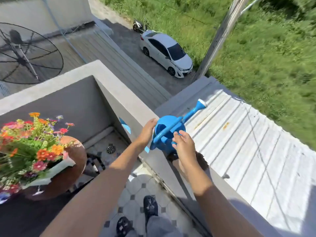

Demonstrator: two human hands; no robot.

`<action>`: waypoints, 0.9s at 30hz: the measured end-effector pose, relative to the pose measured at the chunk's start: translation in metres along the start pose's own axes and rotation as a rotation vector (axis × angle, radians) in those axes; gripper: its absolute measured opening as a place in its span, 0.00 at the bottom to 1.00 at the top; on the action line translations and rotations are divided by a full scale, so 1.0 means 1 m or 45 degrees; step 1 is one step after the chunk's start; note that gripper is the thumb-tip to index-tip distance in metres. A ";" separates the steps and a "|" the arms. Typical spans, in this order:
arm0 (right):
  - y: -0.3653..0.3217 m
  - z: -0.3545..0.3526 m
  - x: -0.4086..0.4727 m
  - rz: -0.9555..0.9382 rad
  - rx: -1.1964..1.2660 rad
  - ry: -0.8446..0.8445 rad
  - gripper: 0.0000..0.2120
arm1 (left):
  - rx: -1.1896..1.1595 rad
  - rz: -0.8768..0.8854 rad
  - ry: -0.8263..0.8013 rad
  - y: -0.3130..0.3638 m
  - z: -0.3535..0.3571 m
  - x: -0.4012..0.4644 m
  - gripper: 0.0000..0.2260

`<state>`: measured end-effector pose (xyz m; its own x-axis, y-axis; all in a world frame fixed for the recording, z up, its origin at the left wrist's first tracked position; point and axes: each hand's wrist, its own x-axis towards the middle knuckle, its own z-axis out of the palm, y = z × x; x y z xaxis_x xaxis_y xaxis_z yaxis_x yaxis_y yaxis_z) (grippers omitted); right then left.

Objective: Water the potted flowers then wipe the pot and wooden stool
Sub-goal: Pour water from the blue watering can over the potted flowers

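Both hands on the blue watering can (168,134) atop the balcony wall (136,106). Left hand (147,130) cups its side; right hand (185,147), fingers loosely spread, touches its front.

A blue plastic watering can (168,132) with a long spout is seen standing on the flat top of a grey concrete parapet wall (119,93), its spout pointing out over the white corrugated metal roof (248,151) beyond. A round brown wooden stool (75,161) is set on the pale tiled balcony floor (135,190), and on its seat a pot of orange, red and pink flowers (29,144) is carried. A round metal drain (111,149) is let into the floor's corner.
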<state>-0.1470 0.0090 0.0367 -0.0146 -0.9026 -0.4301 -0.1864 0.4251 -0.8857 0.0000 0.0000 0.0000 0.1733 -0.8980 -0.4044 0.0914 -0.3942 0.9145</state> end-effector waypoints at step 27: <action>-0.115 0.143 -0.168 -0.579 -0.516 -0.838 0.10 | -0.021 0.439 0.578 0.000 -0.170 -0.214 0.27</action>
<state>0.0171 0.1211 0.1855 0.6886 -0.7035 -0.1759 -0.3707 -0.1331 -0.9192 0.1297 0.2252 0.0839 0.5997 -0.7986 -0.0514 -0.0304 -0.0869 0.9957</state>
